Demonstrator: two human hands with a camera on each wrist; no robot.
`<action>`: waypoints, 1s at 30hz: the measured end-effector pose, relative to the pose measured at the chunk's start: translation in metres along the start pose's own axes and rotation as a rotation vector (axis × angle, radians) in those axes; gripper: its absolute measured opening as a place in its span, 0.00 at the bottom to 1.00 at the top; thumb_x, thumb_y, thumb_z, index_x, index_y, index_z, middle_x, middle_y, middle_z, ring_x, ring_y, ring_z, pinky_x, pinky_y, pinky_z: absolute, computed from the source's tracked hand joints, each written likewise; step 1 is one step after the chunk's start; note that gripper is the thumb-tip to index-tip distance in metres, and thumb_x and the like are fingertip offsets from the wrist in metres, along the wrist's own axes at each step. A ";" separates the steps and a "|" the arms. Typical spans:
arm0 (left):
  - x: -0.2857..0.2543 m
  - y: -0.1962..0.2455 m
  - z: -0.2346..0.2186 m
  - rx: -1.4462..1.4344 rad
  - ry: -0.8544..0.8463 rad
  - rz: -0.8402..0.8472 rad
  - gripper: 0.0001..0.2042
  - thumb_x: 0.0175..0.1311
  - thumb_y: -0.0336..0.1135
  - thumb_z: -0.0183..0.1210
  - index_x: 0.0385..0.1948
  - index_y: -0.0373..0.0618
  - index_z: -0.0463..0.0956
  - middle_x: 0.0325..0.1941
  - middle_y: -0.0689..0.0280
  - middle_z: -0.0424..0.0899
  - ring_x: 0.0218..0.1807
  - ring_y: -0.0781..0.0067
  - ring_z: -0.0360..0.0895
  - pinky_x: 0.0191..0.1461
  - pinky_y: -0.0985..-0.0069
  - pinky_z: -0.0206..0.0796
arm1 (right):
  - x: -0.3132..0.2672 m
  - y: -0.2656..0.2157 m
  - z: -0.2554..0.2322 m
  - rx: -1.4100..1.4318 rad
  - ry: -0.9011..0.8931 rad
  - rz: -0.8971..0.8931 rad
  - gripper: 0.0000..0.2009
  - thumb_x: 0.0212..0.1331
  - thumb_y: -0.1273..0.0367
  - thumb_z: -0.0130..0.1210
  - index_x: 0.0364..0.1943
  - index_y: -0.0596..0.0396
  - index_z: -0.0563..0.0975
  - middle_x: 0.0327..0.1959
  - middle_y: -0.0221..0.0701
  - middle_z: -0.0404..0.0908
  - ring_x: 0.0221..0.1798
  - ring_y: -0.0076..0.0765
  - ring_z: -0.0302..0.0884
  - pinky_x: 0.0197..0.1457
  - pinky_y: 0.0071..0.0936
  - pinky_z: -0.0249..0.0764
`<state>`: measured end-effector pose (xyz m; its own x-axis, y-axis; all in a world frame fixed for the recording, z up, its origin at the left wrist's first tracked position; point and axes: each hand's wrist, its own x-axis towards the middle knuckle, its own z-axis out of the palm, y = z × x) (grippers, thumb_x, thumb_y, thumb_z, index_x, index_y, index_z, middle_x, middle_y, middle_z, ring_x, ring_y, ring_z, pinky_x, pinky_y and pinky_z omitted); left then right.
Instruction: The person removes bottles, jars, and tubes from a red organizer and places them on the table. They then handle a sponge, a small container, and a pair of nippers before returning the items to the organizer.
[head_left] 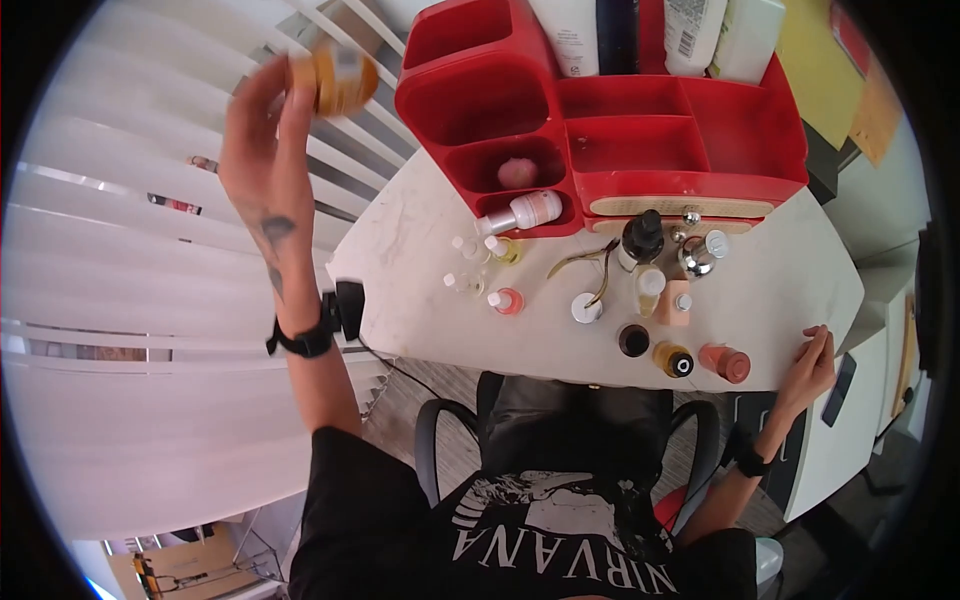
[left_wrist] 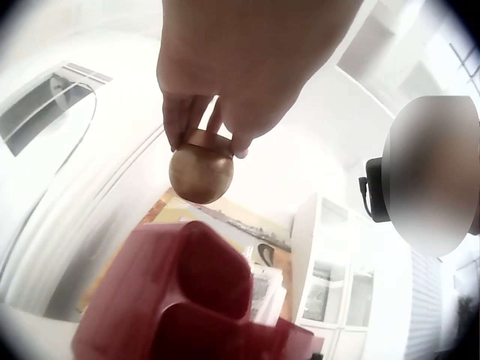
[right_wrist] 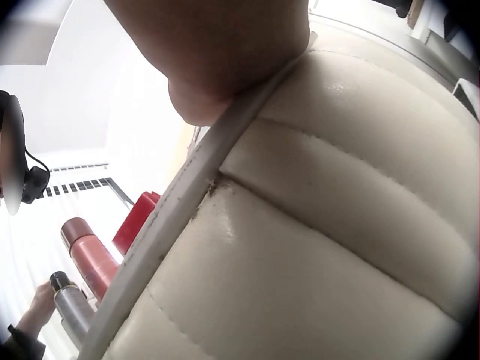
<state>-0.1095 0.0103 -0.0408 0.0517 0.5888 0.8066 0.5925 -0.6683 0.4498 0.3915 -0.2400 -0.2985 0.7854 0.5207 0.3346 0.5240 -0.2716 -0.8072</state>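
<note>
Raised at the upper left of the head view, the left hand (head_left: pixel 268 150) pinches a round amber jar (head_left: pixel 345 80) by its cap, in front of the blinds. In the left wrist view the fingers of the left hand (left_wrist: pixel 240 82) grip the jar's cap, and its rounded body (left_wrist: pixel 201 175) hangs above the red organizer (left_wrist: pixel 142 292). The right hand (head_left: pixel 812 372) rests at the table's right edge with fingers loosely bent, holding nothing visible; a pinkish-red bottle (head_left: pixel 724 363) stands to its left. In the right wrist view only part of the right hand (right_wrist: pixel 225 52) shows; its fingers are hidden.
The red organizer (head_left: pixel 640 182) holds tubes, a pink sponge (head_left: pixel 517 173) and a lying pink bottle (head_left: pixel 537 208). Several small bottles stand on the white table (head_left: pixel 420 300), with a black-capped bottle (head_left: pixel 643 238) and a silver bottle (head_left: pixel 704 254). A phone (head_left: pixel 839 390) lies at the right.
</note>
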 end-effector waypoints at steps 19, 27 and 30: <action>0.036 0.009 0.049 0.016 -0.065 0.148 0.18 0.72 0.42 0.70 0.58 0.44 0.85 0.54 0.63 0.91 0.55 0.68 0.87 0.61 0.71 0.76 | -0.001 -0.006 0.001 0.029 0.009 0.007 0.19 0.83 0.62 0.51 0.32 0.59 0.80 0.16 0.19 0.62 0.22 0.12 0.56 0.26 0.22 0.50; 0.027 0.002 0.078 0.255 -0.365 0.054 0.13 0.79 0.39 0.59 0.55 0.47 0.88 0.49 0.60 0.91 0.49 0.68 0.87 0.52 0.71 0.77 | -0.001 -0.018 -0.003 0.040 -0.028 0.010 0.20 0.82 0.61 0.51 0.32 0.60 0.80 0.16 0.21 0.62 0.22 0.14 0.58 0.27 0.23 0.50; 0.010 0.033 0.073 0.246 -0.119 0.165 0.11 0.78 0.35 0.60 0.54 0.43 0.86 0.47 0.58 0.91 0.48 0.66 0.87 0.50 0.72 0.78 | 0.001 -0.018 -0.004 0.050 -0.088 0.042 0.19 0.82 0.60 0.51 0.34 0.59 0.81 0.16 0.21 0.63 0.22 0.14 0.59 0.27 0.23 0.51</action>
<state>-0.0305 0.0272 -0.0460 0.2485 0.5404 0.8039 0.7439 -0.6380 0.1989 0.3840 -0.2382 -0.2815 0.7736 0.5790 0.2576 0.4722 -0.2555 -0.8437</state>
